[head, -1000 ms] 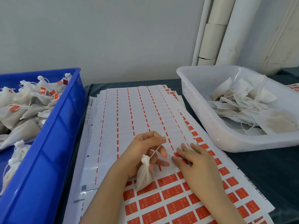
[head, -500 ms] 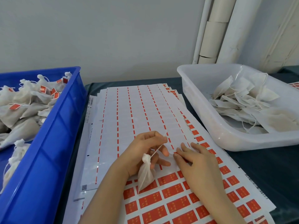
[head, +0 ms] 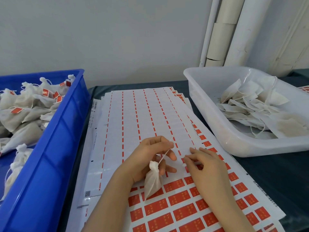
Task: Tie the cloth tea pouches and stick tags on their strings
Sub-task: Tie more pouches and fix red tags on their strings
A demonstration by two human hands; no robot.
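L hand pinches the thin white string of a tied white cloth tea pouch, which dangles over a paper sheet of red rectangular tag stickers. R hand fingertips touch the sheet; grip unclear.

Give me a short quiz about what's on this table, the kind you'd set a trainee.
1. True or false: the left hand pinches the string of a tied tea pouch.
2. The pouches with red tags lie in a plastic crate that is: A blue; B green; C yellow.
3. Fill in: the right hand has its fingers on a sticker sheet of red ____.
Key: 1 true; 2 A; 3 tags.
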